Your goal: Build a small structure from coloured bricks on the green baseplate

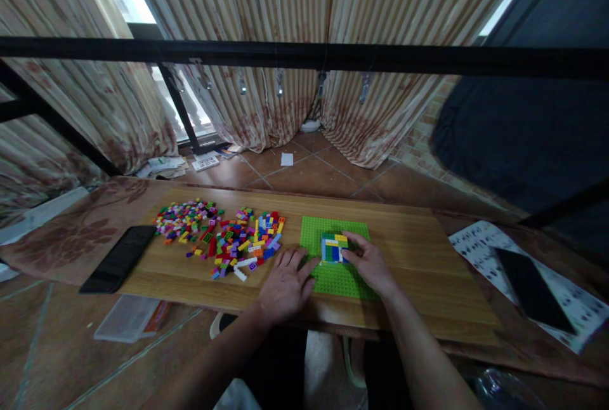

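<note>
On the wooden board lies a bright green studded baseplate (pixel 311 230), carrying a small low build of toy bricks (pixel 332 249) in blue, white, yellow and green. My right hand (pixel 371 263) curls around the build's right side, index finger at its far corner and thumb lower down, both touching it. Whether a loose brick is between those fingers is hidden. My left hand (pixel 287 282) lies with fingers apart over the baseplate's left edge, its thumb pointing toward the build. Just left of it spreads a pile of loose toy bricks (pixel 238 238) in many colours.
A second heap of smaller bricks (pixel 183 218) lies farther left, beside a black phone (pixel 118 259). To the right, a dark tablet or phone (pixel 533 289) rests on a printed sheet (pixel 480 238). A black rail (pixel 304 54) crosses beyond the table.
</note>
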Available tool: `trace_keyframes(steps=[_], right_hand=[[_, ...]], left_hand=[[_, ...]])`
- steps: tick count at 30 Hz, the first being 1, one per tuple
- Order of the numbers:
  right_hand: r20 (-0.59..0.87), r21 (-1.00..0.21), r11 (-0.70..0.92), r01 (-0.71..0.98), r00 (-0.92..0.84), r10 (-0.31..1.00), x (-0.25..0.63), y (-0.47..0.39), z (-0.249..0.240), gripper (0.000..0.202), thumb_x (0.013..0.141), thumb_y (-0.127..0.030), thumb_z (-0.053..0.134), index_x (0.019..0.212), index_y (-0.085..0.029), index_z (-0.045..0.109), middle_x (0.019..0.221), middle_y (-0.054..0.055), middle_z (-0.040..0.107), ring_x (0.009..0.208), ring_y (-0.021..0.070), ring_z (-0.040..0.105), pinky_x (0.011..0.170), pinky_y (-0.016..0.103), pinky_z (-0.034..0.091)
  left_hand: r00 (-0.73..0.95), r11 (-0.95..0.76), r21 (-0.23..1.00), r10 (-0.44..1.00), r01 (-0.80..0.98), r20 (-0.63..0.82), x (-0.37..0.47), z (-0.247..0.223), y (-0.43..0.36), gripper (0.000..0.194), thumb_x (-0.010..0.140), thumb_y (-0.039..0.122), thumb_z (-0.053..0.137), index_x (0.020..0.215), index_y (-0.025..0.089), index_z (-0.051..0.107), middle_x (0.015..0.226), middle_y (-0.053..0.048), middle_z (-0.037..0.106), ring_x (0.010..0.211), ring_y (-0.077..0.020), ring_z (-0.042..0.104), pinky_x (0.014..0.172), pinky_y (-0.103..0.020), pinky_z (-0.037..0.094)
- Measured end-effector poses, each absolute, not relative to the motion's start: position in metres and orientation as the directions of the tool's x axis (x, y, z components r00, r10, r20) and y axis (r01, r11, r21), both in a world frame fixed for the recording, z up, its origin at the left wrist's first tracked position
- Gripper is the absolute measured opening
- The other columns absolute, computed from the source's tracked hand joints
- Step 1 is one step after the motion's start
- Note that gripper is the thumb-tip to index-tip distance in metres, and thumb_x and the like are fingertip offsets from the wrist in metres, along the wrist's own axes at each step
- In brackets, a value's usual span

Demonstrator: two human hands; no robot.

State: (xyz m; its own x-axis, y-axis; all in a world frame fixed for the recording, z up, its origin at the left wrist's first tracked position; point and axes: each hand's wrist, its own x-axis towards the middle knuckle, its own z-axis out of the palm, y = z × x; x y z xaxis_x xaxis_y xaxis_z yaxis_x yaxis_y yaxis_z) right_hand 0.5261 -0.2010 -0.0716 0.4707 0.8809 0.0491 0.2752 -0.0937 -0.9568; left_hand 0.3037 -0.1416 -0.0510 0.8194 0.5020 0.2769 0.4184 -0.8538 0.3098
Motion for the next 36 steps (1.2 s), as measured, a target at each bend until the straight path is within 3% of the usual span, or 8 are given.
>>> trace_keyframes(steps=[5, 8, 11, 13, 16, 19, 24, 36], right_hand=[[0.104, -0.957, -0.063, 0.284, 0.536, 0.838, 0.525, -0.204, -0.072, 0.045, 0.074, -0.040, 0.063, 0.114, -0.021, 0.063, 0.108, 0.006, 0.068, 0.081, 0.0186, 0.063, 0.073, 0.037, 0.053], [0.193, -0.909, -0.089, 0.408, 0.599, 0.777, 0.523, -0.207, -0.065, 0.043, 0.081, -0.044, 0.055, 0.114, -0.019, 0.062, 0.100, 0.008, 0.069, 0.076, 0.0189, 0.063, 0.073, 0.038, 0.053], [0.386, -0.741, -0.067, 0.668, 0.506, 0.771, 0.514, -0.209, -0.055, 0.042, 0.086, -0.043, 0.049, 0.120, -0.019, 0.059, 0.118, 0.011, 0.062, 0.103, 0.0234, 0.059, 0.091, 0.043, 0.047], [0.445, -0.596, -0.018, 0.803, 0.349, 0.824, 0.501, -0.209, -0.051, 0.045, 0.089, -0.042, 0.045, 0.128, -0.020, 0.053, 0.132, 0.010, 0.054, 0.124, 0.0248, 0.047, 0.104, 0.046, 0.036], [0.398, -0.432, -0.002, 0.902, 0.192, 0.897, 0.478, -0.209, -0.053, 0.055, 0.091, -0.042, 0.044, 0.139, -0.017, 0.039, 0.145, 0.011, 0.041, 0.138, 0.0263, 0.028, 0.112, 0.051, 0.022], [0.362, -0.351, -0.043, 0.935, 0.178, 0.915, 0.462, -0.209, -0.060, 0.065, 0.089, -0.045, 0.046, 0.143, -0.012, 0.031, 0.150, 0.015, 0.030, 0.141, 0.0291, 0.019, 0.113, 0.054, 0.016], [0.347, -0.330, -0.055, 0.942, 0.175, 0.921, 0.461, -0.209, -0.066, 0.068, 0.089, -0.048, 0.045, 0.145, -0.012, 0.028, 0.151, 0.015, 0.028, 0.141, 0.0294, 0.018, 0.113, 0.053, 0.017], [0.343, -0.191, -0.074, 0.979, 0.137, 0.929, 0.462, -0.208, -0.069, 0.073, 0.089, -0.055, 0.041, 0.144, -0.007, 0.029, 0.150, 0.018, 0.028, 0.140, 0.0295, 0.021, 0.112, 0.050, 0.020]], left_hand=[[0.825, -0.865, 0.283, 0.488, 0.414, 0.284, 0.303, -0.051, -0.141, 0.041, 0.089, 0.029, 0.050, 0.130, 0.029, 0.050, 0.128, -0.008, 0.049, 0.122, -0.0274, 0.042, 0.103, -0.052, 0.034], [0.832, -0.868, 0.278, 0.483, 0.413, 0.272, 0.303, -0.050, -0.140, 0.041, 0.089, 0.030, 0.051, 0.130, 0.030, 0.049, 0.129, -0.008, 0.049, 0.122, -0.0275, 0.041, 0.103, -0.053, 0.033], [0.832, -0.869, 0.282, 0.480, 0.408, 0.277, 0.303, -0.049, -0.140, 0.041, 0.089, 0.030, 0.051, 0.130, 0.030, 0.049, 0.129, -0.008, 0.048, 0.121, -0.0272, 0.042, 0.104, -0.054, 0.031], [0.831, -0.868, 0.278, 0.482, 0.411, 0.277, 0.303, -0.048, -0.141, 0.042, 0.089, 0.030, 0.051, 0.131, 0.030, 0.048, 0.130, -0.008, 0.048, 0.120, -0.0270, 0.043, 0.105, -0.054, 0.031], [0.830, -0.866, 0.272, 0.488, 0.420, 0.271, 0.304, -0.048, -0.142, 0.040, 0.088, 0.029, 0.052, 0.129, 0.028, 0.050, 0.130, -0.009, 0.048, 0.121, -0.0274, 0.043, 0.104, -0.053, 0.031], [0.831, -0.864, 0.278, 0.489, 0.420, 0.264, 0.304, -0.048, -0.142, 0.037, 0.089, 0.028, 0.051, 0.126, 0.027, 0.053, 0.129, -0.009, 0.048, 0.123, -0.0276, 0.041, 0.104, -0.053, 0.032], [0.834, -0.860, 0.293, 0.491, 0.418, 0.253, 0.303, -0.050, -0.141, 0.037, 0.089, 0.028, 0.051, 0.126, 0.029, 0.052, 0.130, -0.008, 0.048, 0.122, -0.0274, 0.042, 0.104, -0.052, 0.033], [0.794, -0.816, 0.416, 0.536, 0.401, 0.287, 0.301, -0.053, -0.140, 0.032, 0.090, 0.019, 0.045, 0.121, 0.020, 0.053, 0.124, -0.008, 0.055, 0.114, -0.0236, 0.049, 0.100, -0.045, 0.041]])
